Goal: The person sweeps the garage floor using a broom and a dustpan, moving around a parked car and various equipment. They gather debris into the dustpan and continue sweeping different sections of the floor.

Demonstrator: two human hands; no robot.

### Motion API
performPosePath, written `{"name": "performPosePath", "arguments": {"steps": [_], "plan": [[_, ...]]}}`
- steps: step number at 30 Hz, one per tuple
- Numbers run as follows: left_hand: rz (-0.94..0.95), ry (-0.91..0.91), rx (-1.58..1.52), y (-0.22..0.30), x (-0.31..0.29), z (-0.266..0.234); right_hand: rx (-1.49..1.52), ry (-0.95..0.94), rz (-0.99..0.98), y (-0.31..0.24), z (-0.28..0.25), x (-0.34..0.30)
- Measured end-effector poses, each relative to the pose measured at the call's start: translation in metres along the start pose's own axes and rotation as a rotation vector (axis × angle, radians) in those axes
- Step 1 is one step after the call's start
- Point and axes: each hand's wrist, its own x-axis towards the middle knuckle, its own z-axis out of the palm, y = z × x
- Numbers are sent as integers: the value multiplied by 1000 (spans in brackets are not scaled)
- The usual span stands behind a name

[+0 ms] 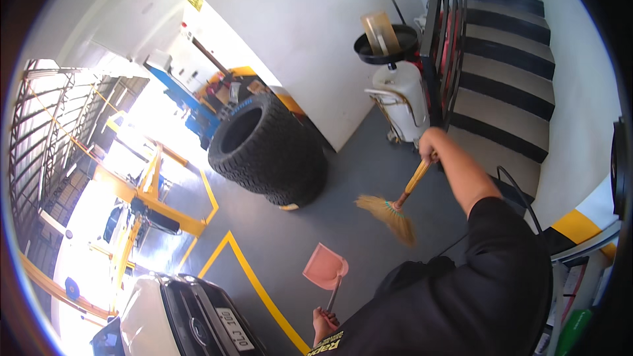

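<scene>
My right hand (431, 144) is wrapped round the yellow handle of a broom (399, 205), out in front of me on the right. Its straw bristles fan out low over the grey floor (297, 231). Lower in the view, my left hand (324, 322) grips the dark handle of a pink dustpan (324, 266). The pan lies to the left of the broom, a short way apart from it. Whether the bristles or the pan touch the floor I cannot tell.
Stacked tires (270, 151) stand ahead on the left. A white drain tank (399, 95) with a black pan stands by the striped stairs (508, 92) and dark railing (435, 39). A parked car (178, 320) is at lower left beside a yellow floor line (254, 287). Yellow lift posts (158, 204) stand farther left.
</scene>
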Motion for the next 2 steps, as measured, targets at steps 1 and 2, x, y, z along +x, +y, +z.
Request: {"name": "performPosePath", "arguments": {"steps": [1,2], "plan": [[15,-4,-4,6,5,-10,-91,21,-165,26,-24,-18],[28,-15,-25,2,10,-16,-160,216,-253,57,-36,-32]]}}
